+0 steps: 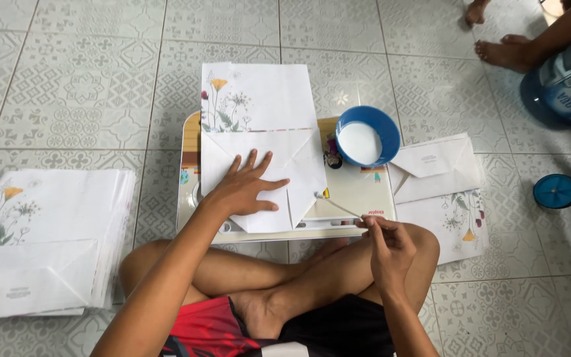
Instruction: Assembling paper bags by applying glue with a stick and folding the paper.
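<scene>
— Hands first: what is each doing?

— Left hand lies flat, fingers spread wide, pressing a folded white paper bag onto a small low desk. Right hand, at the desk's near right corner, pinches a thin stick whose tip rests at the bag's right-hand fold.

— And where does the bag sit?

— Across the left half of the desk, its flower-printed top overhanging the far edge onto the tiled floor.

— What else is on the desk?

— A blue bowl of white liquid stands at the far right corner. A stack of like bags lies on the floor well left of the desk; a few more bags lie just right of it. Another person's bare feet and a large blue water bottle show at upper right.
</scene>
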